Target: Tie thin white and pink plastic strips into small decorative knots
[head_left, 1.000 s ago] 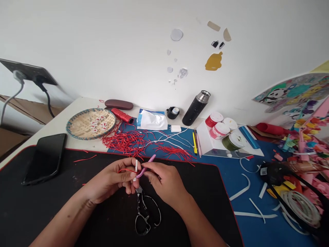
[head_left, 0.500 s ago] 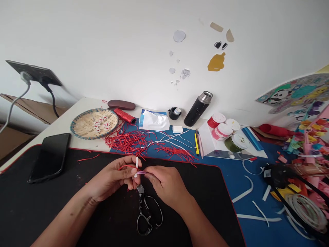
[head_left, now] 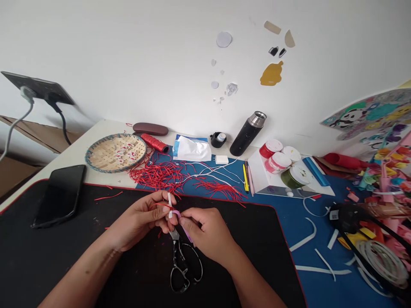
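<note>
My left hand (head_left: 146, 218) pinches a white strip (head_left: 170, 199) and a red cord (head_left: 159, 204) between thumb and fingers, above the black mat. Facing it, my right hand (head_left: 207, 229) is closed on a purple strip (head_left: 177, 213) that bends over beside the white one. Part of the purple strip shows below my right fingers. How the strips and cord are joined is too small to tell. Black-handled scissors (head_left: 180, 269) lie on the mat just under my hands, their blades partly hidden.
A woven basket (head_left: 96, 156) with small red-and-white pieces, cut red cords (head_left: 157, 174) and a red thread spool (head_left: 154, 143) lie behind my hands. A phone (head_left: 61, 194) rests at left. A black flask (head_left: 248, 134) and paint jars (head_left: 278, 162) stand at the back; white strips (head_left: 305, 237) lie right.
The purple strip, straight between my hands before, now bends over and hangs down by my right fingers. The view has shifted slightly; both hands keep their hold.
</note>
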`<state>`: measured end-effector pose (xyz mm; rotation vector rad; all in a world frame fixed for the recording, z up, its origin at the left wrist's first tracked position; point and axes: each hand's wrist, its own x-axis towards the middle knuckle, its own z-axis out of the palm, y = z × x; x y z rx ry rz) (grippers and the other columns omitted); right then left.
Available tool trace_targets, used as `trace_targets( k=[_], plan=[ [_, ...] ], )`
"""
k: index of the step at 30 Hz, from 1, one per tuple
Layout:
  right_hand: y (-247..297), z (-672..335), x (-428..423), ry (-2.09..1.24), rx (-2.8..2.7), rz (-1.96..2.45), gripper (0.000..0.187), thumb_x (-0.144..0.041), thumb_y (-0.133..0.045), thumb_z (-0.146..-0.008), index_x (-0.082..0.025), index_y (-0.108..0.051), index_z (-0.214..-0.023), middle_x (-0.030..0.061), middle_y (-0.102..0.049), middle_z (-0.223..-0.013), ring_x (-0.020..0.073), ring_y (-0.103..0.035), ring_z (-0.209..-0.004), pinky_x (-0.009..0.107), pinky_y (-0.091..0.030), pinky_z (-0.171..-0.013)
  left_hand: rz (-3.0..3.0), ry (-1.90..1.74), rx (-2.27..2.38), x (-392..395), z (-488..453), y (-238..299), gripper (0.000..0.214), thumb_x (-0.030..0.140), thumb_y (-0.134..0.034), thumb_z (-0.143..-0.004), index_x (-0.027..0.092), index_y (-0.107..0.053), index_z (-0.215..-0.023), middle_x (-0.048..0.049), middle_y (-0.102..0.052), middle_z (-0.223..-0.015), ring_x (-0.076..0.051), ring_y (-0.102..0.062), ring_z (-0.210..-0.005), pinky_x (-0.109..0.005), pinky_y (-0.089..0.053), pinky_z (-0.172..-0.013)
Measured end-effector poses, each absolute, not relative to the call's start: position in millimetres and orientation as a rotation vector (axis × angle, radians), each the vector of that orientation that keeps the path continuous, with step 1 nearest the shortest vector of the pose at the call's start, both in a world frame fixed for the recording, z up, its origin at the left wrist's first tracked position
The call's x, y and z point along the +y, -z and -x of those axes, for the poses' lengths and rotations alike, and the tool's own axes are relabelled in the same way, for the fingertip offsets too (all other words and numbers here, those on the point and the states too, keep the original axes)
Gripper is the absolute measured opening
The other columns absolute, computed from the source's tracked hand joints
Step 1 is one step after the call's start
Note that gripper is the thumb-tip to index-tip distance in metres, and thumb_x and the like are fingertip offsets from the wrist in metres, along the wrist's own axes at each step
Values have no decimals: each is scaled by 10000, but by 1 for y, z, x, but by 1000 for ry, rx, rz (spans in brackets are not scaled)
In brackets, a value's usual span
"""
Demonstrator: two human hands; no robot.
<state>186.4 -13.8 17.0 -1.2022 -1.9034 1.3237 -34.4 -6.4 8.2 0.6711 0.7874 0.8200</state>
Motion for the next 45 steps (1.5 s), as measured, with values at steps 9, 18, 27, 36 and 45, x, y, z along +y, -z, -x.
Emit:
trace_targets(
  k=[9,18,27,36,45],
  plan=[
    [-15,-184,-17,-1753,-1591,1235,232,-316,-637,-994,-172,-797,-906,-31,-594,-610,86,-505,-429,194,-343,-435,-793,-786,818,-6,33,-8,299,355,-881,-875,169,-685,-1003,-64,-789,-761,-162,-730,-632,-214,-581,-576],
    [-13,-185,-14,-1881,-1533,1196,227,-309,-641,-992,-163,-786,-897,-41,-581,-602,66,-496,-403,167,-316,-394,-820,-752,796,-6,34,-10,242,326,-838,-921,171,-677,-1015,-54,-790,-778,-153,-735,-671,-210,-592,-600],
    [-7,-186,-14,-2010,-1453,1170,298,-427,-716,-965,-164,-737,-826,-67,-522,-488,74,-469,-372,168,-298,-376,-814,-746,776,-7,34,-5,257,346,-849,-909,173,-694,-1020,-52,-787,-760,-153,-727,-651,-205,-580,-584],
    [-2,-183,-16,-1869,-1514,1157,197,-323,-618,-1027,-175,-736,-973,-24,-642,-730,76,-561,-468,173,-422,-446,-762,-820,792,-5,29,-4,295,357,-891,-868,164,-716,-1007,-51,-791,-742,-141,-716,-613,-187,-568,-556],
    [-7,-185,-16,-1551,-1731,1247,208,-317,-596,-1044,-191,-742,-965,-18,-654,-713,112,-587,-568,214,-393,-540,-608,-915,763,-4,29,-3,282,315,-935,-816,159,-738,-942,-42,-777,-710,-142,-723,-576,-178,-583,-528]
  ],
)
